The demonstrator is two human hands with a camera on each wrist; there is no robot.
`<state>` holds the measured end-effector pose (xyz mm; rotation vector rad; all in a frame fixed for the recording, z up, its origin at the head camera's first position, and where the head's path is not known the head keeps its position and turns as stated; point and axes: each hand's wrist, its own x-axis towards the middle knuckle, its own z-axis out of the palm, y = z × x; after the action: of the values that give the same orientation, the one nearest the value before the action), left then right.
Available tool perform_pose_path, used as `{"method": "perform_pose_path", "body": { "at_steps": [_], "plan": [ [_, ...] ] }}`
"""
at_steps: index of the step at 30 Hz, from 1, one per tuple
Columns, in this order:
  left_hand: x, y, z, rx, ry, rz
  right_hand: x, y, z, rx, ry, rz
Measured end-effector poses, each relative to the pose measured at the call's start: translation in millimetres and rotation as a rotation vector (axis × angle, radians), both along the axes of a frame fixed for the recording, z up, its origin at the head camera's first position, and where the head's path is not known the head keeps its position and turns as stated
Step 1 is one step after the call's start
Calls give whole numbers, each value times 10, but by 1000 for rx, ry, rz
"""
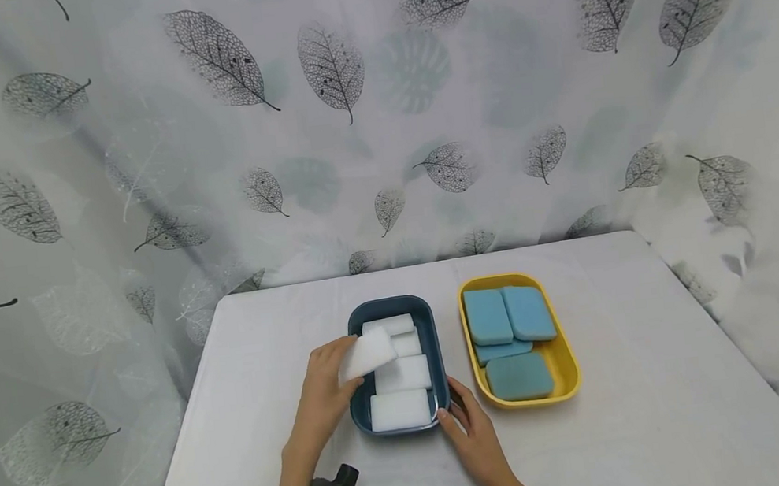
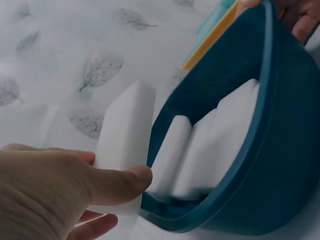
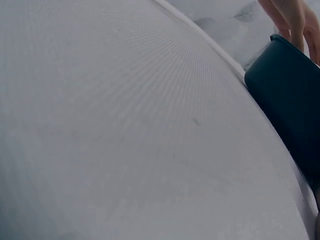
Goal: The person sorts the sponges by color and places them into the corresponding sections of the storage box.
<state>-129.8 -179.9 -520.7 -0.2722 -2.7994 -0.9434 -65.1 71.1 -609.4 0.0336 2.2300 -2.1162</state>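
My left hand [image 1: 322, 389] pinches a white sponge [image 1: 367, 354] between thumb and fingers, over the left rim of a dark blue tub [image 1: 430, 334]. In the left wrist view the held white sponge [image 2: 125, 130] is tilted up beside the rim. Several more white sponges [image 1: 400, 410] lie inside the tub, some overlapping. At the tub's near right corner is my right hand [image 1: 474, 440], its thumb over the rim and its fingers along the outer wall. The right wrist view has the tub's outer wall [image 3: 285, 95] at its right edge.
Just right of the dark blue tub stands a yellow tub [image 1: 566, 351] with several blue-green sponges [image 1: 520, 376]. Both tubs are on a table with a white cloth [image 1: 646, 374]. Behind the table hangs a leaf-patterned curtain [image 1: 378, 133].
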Motion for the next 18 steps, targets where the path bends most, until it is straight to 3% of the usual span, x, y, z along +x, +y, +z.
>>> {"method": "perform_pose_path", "body": {
  "at_steps": [12, 18],
  "plan": [
    [-38, 191, -100, -134, 67, -197, -1, -6, -9, -4, 0, -5],
    [-78, 251, -172, -190, 72, -224, -2, -15, -5, -13, -9, -1]
  ]
}}
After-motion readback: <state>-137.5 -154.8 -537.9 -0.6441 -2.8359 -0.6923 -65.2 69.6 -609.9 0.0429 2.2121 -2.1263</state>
